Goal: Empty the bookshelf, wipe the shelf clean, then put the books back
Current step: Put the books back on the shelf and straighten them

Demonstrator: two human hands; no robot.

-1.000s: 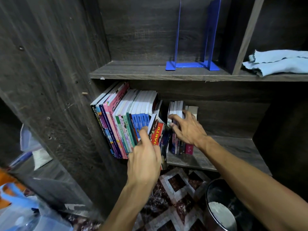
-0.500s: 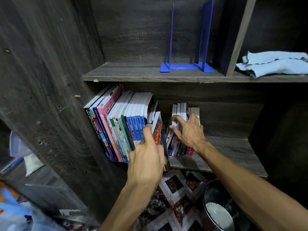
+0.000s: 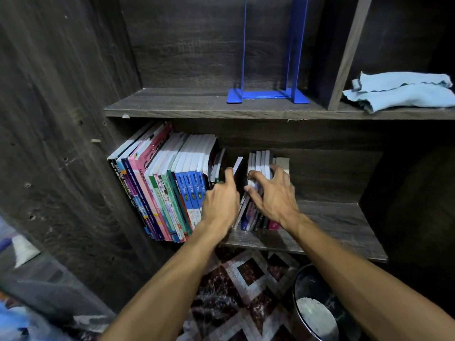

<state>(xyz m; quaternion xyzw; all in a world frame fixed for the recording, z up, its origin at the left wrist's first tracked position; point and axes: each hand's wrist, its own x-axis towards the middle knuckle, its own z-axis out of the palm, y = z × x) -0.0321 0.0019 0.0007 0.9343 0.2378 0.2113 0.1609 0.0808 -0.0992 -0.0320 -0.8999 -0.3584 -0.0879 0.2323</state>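
A long row of books (image 3: 170, 183) leans against the left wall of the lower shelf (image 3: 332, 222). A smaller group of books (image 3: 261, 161) stands to its right. My left hand (image 3: 221, 200) holds a dark-covered book (image 3: 237, 166) in the gap between the two groups, thumb raised along its left side; its fingers are hidden. My right hand (image 3: 273, 195) grips the smaller group, thumb on its left face and fingers curled over its top right.
The upper shelf (image 3: 172, 104) carries a blue metal bookend (image 3: 268, 94). A folded light blue cloth (image 3: 398, 94) lies in the compartment to its right. A dark bin (image 3: 317, 303) stands on the patterned floor (image 3: 246, 279) below.
My left hand has pushed the red-and-dark book deeper into the gap, so its cover no longer shows. My right hand has stayed on the smaller group, which now stands more upright.
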